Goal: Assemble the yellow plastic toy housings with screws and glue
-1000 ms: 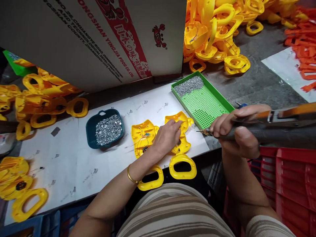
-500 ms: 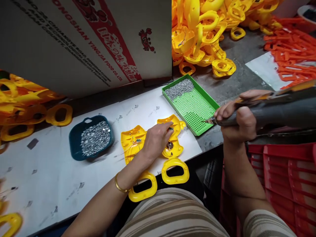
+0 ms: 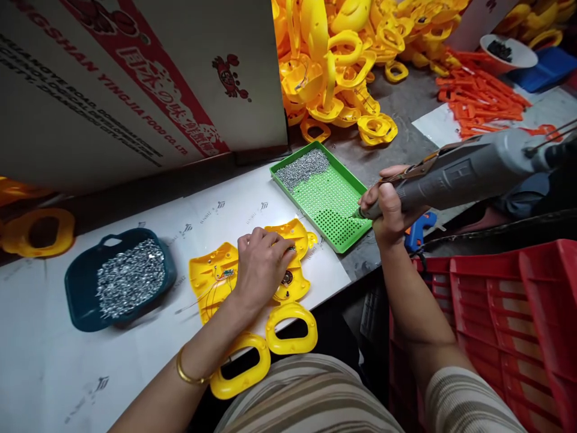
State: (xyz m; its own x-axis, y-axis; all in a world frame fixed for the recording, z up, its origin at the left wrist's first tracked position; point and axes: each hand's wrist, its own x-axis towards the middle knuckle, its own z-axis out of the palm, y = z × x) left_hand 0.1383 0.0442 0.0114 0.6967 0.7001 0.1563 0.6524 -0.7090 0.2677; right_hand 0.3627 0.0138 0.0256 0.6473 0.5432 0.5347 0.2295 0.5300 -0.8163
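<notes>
My left hand [image 3: 265,264] rests over a yellow plastic shell half [image 3: 300,288] with a round speaker in it. Its fingers are curled together, and whatever is under the fingertips is hidden. A second yellow shell half [image 3: 210,267], with a small circuit board and thin wires, lies to its left. Two yellow ring-shaped handles [image 3: 293,346] jut over the table's near edge. My right hand [image 3: 390,213] is wrapped round a grey electric screwdriver [image 3: 469,171]. Its tip points down at the near end of a green perforated tray [image 3: 338,189], where small silver screws [image 3: 304,168] are heaped at the far end.
A dark teal basket [image 3: 81,300] of small metal pieces stands left. Behind is a large printed box [image 3: 180,66], with yellow plastic parts [image 3: 338,66] piled beside it. Orange parts [image 3: 482,99] lie back right. A blue glue gun [image 3: 419,231] and red crate [image 3: 500,294] are at right.
The view has turned right, so the table's things sit further left and the glue gun shows. The screwdriver stays over the tray's near end. My left hand's fingers stay at the right-hand shell.
</notes>
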